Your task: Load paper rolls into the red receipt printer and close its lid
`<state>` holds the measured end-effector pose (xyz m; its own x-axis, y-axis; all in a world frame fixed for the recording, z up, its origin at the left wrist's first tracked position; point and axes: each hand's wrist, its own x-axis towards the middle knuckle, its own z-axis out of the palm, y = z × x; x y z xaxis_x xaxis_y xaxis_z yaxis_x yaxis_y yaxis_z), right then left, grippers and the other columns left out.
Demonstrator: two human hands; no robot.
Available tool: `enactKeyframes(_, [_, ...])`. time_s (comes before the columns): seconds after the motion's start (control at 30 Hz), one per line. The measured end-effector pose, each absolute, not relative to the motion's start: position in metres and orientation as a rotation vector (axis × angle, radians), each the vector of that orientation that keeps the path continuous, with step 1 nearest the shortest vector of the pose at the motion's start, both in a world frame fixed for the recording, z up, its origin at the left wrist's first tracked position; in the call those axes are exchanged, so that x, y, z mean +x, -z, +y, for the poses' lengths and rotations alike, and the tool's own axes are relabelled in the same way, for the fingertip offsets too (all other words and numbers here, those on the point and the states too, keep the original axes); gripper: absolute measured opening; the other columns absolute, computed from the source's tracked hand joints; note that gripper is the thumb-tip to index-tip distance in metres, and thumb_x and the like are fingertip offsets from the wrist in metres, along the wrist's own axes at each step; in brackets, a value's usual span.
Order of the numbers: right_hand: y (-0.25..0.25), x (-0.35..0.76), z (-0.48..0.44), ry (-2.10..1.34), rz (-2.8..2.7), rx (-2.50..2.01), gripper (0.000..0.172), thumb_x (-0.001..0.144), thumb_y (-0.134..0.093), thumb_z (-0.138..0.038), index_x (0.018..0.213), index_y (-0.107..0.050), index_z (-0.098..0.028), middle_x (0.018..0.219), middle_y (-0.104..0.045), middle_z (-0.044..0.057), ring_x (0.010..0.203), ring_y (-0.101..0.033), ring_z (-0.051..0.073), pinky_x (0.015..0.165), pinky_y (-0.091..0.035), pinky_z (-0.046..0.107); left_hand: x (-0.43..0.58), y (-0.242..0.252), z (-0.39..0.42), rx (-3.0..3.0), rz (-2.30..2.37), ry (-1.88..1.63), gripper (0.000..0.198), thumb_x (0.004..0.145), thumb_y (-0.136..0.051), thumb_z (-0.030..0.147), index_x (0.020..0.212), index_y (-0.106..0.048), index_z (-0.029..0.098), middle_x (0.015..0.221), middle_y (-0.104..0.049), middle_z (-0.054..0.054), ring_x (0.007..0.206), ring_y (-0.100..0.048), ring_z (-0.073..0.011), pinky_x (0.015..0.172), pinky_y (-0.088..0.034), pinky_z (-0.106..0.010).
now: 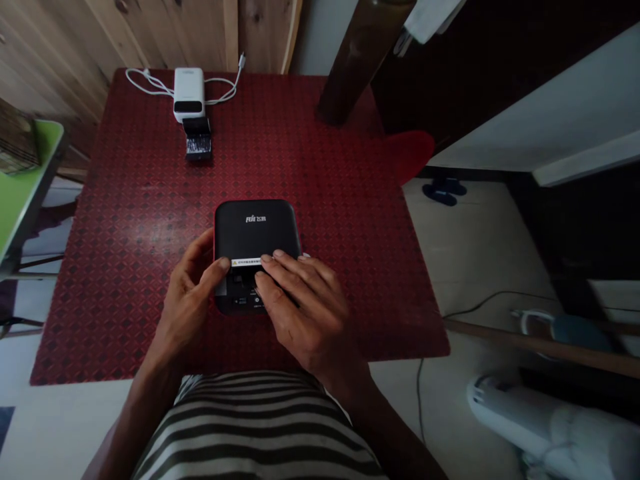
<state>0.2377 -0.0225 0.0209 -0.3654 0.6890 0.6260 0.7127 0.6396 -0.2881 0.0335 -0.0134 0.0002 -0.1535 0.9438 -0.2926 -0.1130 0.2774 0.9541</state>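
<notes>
A small black receipt printer point(256, 233), by its look, lies on the table with a white logo near its far end. A white warning label point(245, 262) crosses it above a recess with sockets. My left hand point(187, 293) grips its left side, thumb on the top near the label and fingers around the edge. Over the lower right part lies my right hand point(305, 307), its fingers close together, the thumb side at the recess and the outer fingers along the right edge. What is under those fingers is hidden.
A white power bank-like block point(189, 87) with a white cable point(225, 93) sits at the back of the red table point(125, 280). Before it stands a small black open case point(199, 143). A dark brown post point(355, 67) rises at the back right. Blue slippers point(443, 190) lie on the floor.
</notes>
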Motion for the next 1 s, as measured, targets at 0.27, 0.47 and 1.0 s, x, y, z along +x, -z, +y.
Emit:
enactKeyframes(0.27, [-0.032, 0.239, -0.025, -0.086, -2.159, -1.149, 0.022, 0.112, -0.07, -0.014, 0.122, -0.087, -0.024, 0.132, -0.09, 0.008, 0.124, -0.087, 0.026, 0.11, -0.069, 0.045, 0.031, -0.001, -0.016, 0.952, 1.392, -1.124, 0.073, 0.098, -0.089, 0.06, 0.159, -0.07, 0.025, 0.159, -0.075, -0.013, 0.146, -0.073, -0.0379, 0.121, -0.063, -0.052])
enactKeyframes(0.47, [-0.027, 0.239, -0.025, -0.155, -2.137, -1.124, 0.024, 0.112, -0.07, -0.013, 0.133, -0.081, -0.019, 0.134, -0.09, 0.011, 0.13, -0.085, 0.028, 0.113, -0.069, 0.047, 0.034, 0.0, -0.014, 0.934, 1.442, -1.142, 0.077, 0.093, -0.092, 0.064, 0.158, -0.073, 0.026, 0.158, -0.077, -0.012, 0.145, -0.073, -0.0394, 0.125, -0.059, -0.056])
enactKeyframes(1.0, [0.021, 0.259, -0.063, -0.329, -1.801, -1.369, 0.069, 0.111, -0.08, -0.042, 0.172, -0.051, -0.028, 0.135, -0.083, 0.016, 0.118, -0.085, 0.032, 0.098, -0.076, 0.051, 0.025, 0.008, -0.043, 0.879, 1.34, -1.186, 0.059, 0.101, -0.085, 0.044, 0.158, -0.075, 0.034, 0.159, -0.076, -0.007, 0.152, -0.068, -0.0367, 0.128, -0.055, -0.052])
